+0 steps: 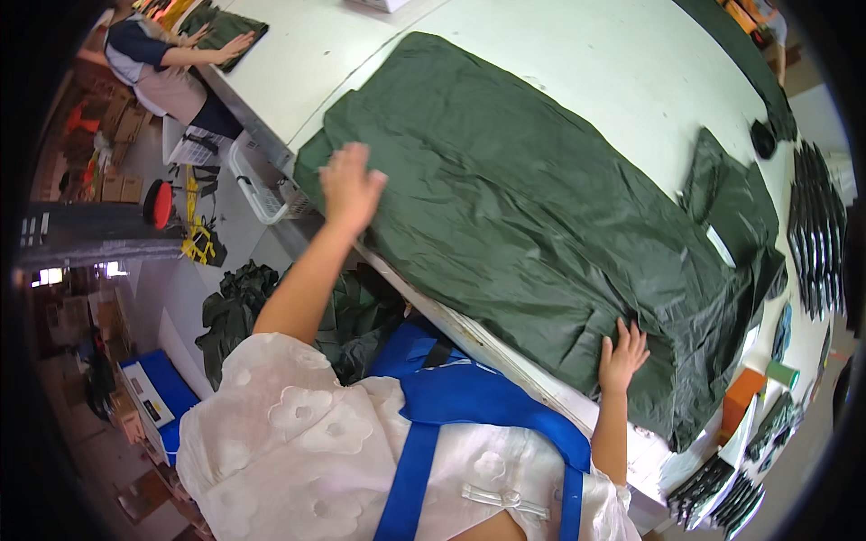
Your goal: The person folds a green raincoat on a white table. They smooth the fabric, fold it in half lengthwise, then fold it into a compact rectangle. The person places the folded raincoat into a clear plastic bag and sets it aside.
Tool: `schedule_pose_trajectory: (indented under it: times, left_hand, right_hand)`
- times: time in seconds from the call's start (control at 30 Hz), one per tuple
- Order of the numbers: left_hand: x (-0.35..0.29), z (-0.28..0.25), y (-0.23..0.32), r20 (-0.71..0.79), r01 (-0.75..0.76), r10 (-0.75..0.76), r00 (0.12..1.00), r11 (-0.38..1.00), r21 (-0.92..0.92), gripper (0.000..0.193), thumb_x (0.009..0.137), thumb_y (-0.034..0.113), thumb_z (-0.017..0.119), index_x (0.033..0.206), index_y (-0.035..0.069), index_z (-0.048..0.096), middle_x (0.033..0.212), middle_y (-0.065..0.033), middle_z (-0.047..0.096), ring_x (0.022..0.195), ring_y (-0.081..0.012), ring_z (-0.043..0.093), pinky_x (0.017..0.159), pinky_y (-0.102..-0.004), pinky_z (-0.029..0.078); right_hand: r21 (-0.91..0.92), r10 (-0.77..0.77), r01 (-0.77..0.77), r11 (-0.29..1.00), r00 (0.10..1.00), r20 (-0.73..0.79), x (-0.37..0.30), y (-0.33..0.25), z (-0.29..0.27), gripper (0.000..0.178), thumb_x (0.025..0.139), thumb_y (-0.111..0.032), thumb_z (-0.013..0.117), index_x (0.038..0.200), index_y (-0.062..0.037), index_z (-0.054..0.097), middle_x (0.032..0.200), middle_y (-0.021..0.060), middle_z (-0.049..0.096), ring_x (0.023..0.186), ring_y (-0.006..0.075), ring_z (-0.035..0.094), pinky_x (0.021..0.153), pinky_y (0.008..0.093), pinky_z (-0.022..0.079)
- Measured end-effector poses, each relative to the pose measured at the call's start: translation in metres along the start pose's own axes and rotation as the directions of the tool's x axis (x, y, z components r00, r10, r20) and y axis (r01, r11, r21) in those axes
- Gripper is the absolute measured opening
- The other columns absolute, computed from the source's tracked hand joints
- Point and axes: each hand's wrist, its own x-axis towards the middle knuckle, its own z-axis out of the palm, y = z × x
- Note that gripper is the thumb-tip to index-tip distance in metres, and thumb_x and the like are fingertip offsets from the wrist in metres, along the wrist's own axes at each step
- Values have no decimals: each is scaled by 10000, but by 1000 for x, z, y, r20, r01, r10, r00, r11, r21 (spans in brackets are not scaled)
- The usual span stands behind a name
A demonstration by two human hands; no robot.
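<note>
A large dark green garment [505, 189] of thin, shiny, creased fabric, like a raincoat, lies spread across the pale table. Its far right part is bunched, with a white label [720, 245] showing there. My left hand [350, 189], a little blurred, is over the garment's left end with its thumb apart from the fingers. Whether it touches the cloth I cannot tell. Flat on the near right part of the garment rests my right hand [622, 354], fingers spread. Neither hand holds anything.
The table's near edge [451, 325] runs diagonally before me. More dark green cloth [239, 311] hangs below it, near a white basket [262, 189]. At upper left a co-worker [171, 68] handles green fabric [216, 32]. Stacked dark folded pieces [816, 230] stand at right.
</note>
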Motion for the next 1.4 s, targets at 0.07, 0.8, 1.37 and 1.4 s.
schedule_pose_trajectory:
  times: [0.07, 0.8, 1.37, 1.4]
  left_hand:
    - [15, 9, -104, -230, 271, -268, 935, 962, -23, 531, 843, 238, 615, 1298, 16, 454, 1299, -203, 489, 1212, -363, 438, 1023, -445, 343]
    - [72, -60, -142, 550, 433, 58, 833, 550, -714, 229, 842, 187, 664, 940, -3, 581, 843, 17, 543, 800, -88, 470, 722, -265, 399]
    - [32, -55, -188, 764, 733, -187, 617, 490, -472, 365, 756, 32, 687, 1105, 32, 580, 967, -46, 604, 891, -144, 540, 776, -274, 431]
    - [31, -59, -184, 757, 721, -164, 632, 482, -497, 342, 757, 31, 691, 1084, 28, 594, 962, -43, 609, 906, -148, 546, 815, -277, 433]
  right_hand:
    - [193, 22, -9, 981, 998, -63, 13, 3, 7, 464, 888, -362, 551, 1291, -137, 498, 1354, 126, 432, 1306, 382, 324, 1088, 606, 150]
    - [-206, 190, -258, 944, 935, -300, 21, -38, 42, 542, 904, -465, 511, 1326, -132, 440, 1354, 127, 414, 1276, 321, 364, 1006, 490, 308]
    - [-238, 165, -250, 938, 930, -328, 24, -39, 40, 509, 926, -459, 492, 1323, -145, 444, 1345, 129, 426, 1238, 320, 412, 994, 447, 338]
    - [-235, 163, -248, 940, 931, -328, 24, -38, 40, 508, 925, -460, 493, 1321, -146, 445, 1344, 128, 428, 1235, 320, 414, 994, 447, 338]
